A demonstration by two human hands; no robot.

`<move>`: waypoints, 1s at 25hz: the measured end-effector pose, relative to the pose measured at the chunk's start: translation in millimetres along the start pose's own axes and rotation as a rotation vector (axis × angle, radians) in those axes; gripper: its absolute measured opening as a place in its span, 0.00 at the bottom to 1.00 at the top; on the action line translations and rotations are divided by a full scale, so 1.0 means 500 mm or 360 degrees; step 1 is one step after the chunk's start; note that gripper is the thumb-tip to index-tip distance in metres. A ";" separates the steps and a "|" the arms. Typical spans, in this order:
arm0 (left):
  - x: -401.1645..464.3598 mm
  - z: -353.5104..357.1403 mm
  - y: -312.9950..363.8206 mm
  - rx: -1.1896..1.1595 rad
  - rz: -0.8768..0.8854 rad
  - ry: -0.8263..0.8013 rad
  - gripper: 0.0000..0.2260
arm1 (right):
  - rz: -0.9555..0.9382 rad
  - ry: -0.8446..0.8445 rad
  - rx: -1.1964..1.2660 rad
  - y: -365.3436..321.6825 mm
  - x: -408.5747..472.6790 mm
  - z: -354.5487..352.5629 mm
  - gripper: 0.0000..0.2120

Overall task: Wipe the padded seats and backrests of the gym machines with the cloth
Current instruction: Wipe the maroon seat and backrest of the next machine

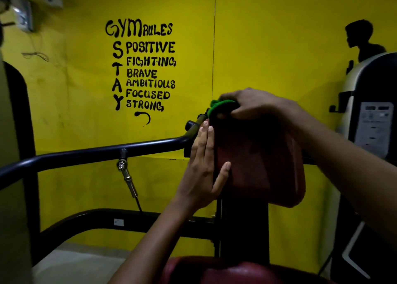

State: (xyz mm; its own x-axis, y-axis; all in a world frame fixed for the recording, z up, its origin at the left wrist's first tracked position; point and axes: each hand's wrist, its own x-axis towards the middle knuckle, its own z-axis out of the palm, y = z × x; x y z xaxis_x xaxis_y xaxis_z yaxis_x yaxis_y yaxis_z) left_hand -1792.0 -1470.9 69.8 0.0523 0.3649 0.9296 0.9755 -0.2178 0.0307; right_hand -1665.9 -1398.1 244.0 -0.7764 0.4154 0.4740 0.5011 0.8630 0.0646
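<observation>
Green cloth (217,107) gripped by right hand (255,105) atop red backrest (257,161); left hand (203,167) flat against its left edge, black bar (92,152) left.

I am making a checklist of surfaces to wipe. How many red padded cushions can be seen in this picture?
2. The upright backrest pad stands at centre right, held by both hands. The seat pad lies at the bottom edge, partly cut off. Pads on the other machines may be hidden.
</observation>
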 end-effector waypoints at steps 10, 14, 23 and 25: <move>-0.088 -0.025 -0.030 0.0120 0.0035 -0.0109 0.30 | -0.0197 0.0123 -0.0651 -0.072 0.010 0.020 0.23; -0.129 -0.006 -0.026 0.0047 0.0037 -0.0013 0.27 | -0.0590 0.0153 -0.1056 -0.119 0.011 0.053 0.22; -0.194 -0.032 -0.024 0.0083 0.0029 -0.0128 0.28 | -0.0790 0.0134 -0.1277 -0.154 -0.005 0.080 0.21; -0.198 -0.037 -0.024 0.0144 0.0028 -0.0138 0.27 | -0.0586 0.0150 -0.1131 -0.153 0.002 0.058 0.21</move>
State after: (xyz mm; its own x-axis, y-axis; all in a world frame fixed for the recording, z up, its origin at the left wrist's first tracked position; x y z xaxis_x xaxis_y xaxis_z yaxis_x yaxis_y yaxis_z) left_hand -1812.8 -1521.4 -15.6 0.0838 0.4393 0.8944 0.9894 -0.1438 -0.0220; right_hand -1716.1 -1455.1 214.2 -0.9195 0.0866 0.3834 0.3672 0.5371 0.7594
